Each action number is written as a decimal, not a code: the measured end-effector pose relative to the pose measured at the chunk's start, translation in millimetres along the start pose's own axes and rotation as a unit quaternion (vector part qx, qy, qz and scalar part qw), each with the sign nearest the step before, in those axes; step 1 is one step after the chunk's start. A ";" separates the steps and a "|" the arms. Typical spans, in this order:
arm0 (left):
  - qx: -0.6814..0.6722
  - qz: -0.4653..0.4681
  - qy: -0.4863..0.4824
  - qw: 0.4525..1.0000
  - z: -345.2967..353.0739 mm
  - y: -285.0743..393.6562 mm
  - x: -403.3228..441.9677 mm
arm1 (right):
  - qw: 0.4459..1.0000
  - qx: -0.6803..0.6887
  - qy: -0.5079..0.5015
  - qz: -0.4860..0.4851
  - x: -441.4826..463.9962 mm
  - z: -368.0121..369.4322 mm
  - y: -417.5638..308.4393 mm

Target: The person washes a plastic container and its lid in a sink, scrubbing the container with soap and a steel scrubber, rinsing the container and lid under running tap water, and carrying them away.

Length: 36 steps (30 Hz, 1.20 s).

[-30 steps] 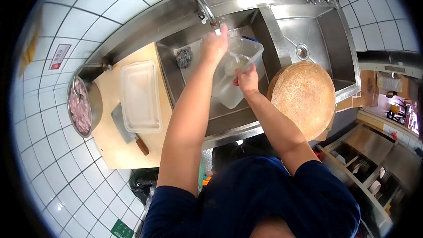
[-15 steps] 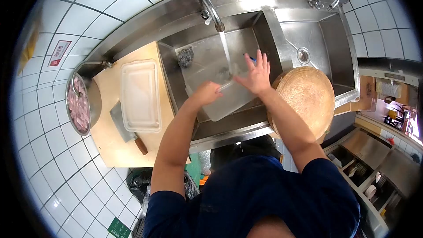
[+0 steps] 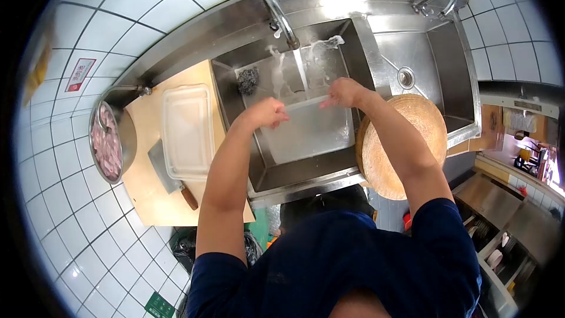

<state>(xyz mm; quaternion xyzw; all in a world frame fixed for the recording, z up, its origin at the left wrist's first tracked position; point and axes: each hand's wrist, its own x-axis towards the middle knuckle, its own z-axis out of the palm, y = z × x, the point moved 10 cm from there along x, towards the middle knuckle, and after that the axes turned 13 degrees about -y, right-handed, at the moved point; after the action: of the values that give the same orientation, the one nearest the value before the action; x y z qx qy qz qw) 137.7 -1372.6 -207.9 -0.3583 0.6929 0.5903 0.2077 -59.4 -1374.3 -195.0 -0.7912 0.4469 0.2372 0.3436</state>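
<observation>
In the sink, your left hand and right hand grip a translucent tub; a bowl holds pink meat.

I can't fully trace the clear tub between left hand and right hand. Near the latter, the right forearm hides part of the chopping block. Far left of the left hand, the wall sign is unreadably small.

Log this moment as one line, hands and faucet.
left hand: holding plastic tub | right hand: holding tub rim | tub: in sink | faucet: running
</observation>
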 end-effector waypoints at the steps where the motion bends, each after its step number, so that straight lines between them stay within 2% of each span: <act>1: 0.038 0.007 0.034 0.999 -10.8 5.9 -3.8 | 1.000 -0.015 0.002 0.004 -3.3 -1.0 -7.3; 4: 0.140 0.022 0.158 0.977 -27.5 24.4 -23.4 | 0.993 -0.053 0.098 0.045 -23.4 -28.2 -8.5; 5: 0.172 0.029 0.209 0.962 -34.7 33.5 -30.7 | 0.994 -0.046 0.093 0.043 -24.0 -26.1 -8.5; 7: 0.129 0.010 0.127 0.983 -22.7 19.0 -20.1 | 0.995 -0.033 0.088 0.039 -26.7 -26.7 -11.5; 9: 0.086 0.007 0.026 0.996 -6.7 -3.8 -1.3 | 0.997 0.030 0.049 0.044 -8.8 5.6 -7.8; 12: 0.124 0.007 0.064 0.990 -13.6 2.5 -11.7 | 0.995 0.053 0.004 0.089 -16.9 2.3 -22.8; 13: 0.162 -0.009 0.094 0.982 -15.7 2.3 -16.0 | 0.992 0.053 -0.014 0.111 -23.6 5.5 -35.1; 15: 0.244 -0.035 0.153 0.957 -26.0 7.3 -19.7 | 0.984 -0.016 0.105 0.140 -31.3 9.8 -60.5; 16: 0.280 -0.042 0.212 0.935 -29.2 11.4 -24.1 | 0.972 -0.054 0.167 0.155 -35.8 11.3 -74.4; 17: 0.315 -0.047 0.272 0.908 -25.7 13.5 -27.9 | 0.975 -0.030 0.151 0.161 -30.9 24.4 -88.2; 18: 0.348 -0.053 0.330 0.876 -22.8 13.3 -29.5 | 0.979 -0.063 0.116 0.152 -28.7 37.0 -111.7; 20: 0.304 -0.061 0.360 0.880 -4.3 -24.9 -2.9 | 0.991 -0.032 0.074 0.108 -1.9 72.0 -135.7; 23: 0.249 -0.049 0.396 0.882 30.0 -46.0 3.3 | 0.976 0.167 0.127 0.053 34.7 108.7 -126.1; 24: 0.233 -0.043 0.405 0.883 41.9 -44.5 1.8 | 0.935 0.287 0.193 0.082 34.3 100.0 -102.0; 25: 0.161 -0.035 0.416 0.894 39.1 -38.9 -0.9 | 0.873 0.402 0.253 0.111 36.0 93.7 -71.0; 26: 0.087 -0.027 0.424 0.901 31.0 -23.7 -5.2 | 0.746 0.615 0.250 0.059 42.4 93.0 -49.0; 27: 0.012 -0.020 0.430 0.902 27.7 -14.3 -5.0 | 0.571 0.788 0.230 0.007 46.7 85.3 -38.2; 28: -0.162 0.017 0.412 0.896 28.3 -21.1 8.2 | 0.451 0.864 0.224 -0.030 51.4 66.4 -34.1; 29: -0.328 0.058 0.385 0.861 24.4 -25.5 27.7 | 0.322 0.919 0.215 -0.069 56.7 45.8 -31.7; 30: -0.483 0.099 0.345 0.798 23.7 -23.8 46.2 | 0.291 0.932 0.198 -0.086 59.3 26.9 -32.6; 32: -0.669 0.192 0.300 0.653 12.7 11.5 57.1 | 0.231 0.952 0.164 -0.118 65.7 -2.1 -36.5; 33: -0.745 0.235 0.270 0.563 9.7 26.4 64.7 | 0.247 0.947 0.144 -0.144 71.2 -11.7 -37.5; 36: -0.805 0.305 0.266 0.434 -9.3 38.0 88.9 | 0.294 0.926 0.075 -0.224 97.5 -16.7 -24.1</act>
<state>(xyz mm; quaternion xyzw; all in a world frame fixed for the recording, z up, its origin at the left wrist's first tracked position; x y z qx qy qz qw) 52.3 -1402.1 -243.7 -0.2681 -0.0102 0.7820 -0.5625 10.3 -1431.2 -242.7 -0.0324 0.2001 -0.4807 0.8531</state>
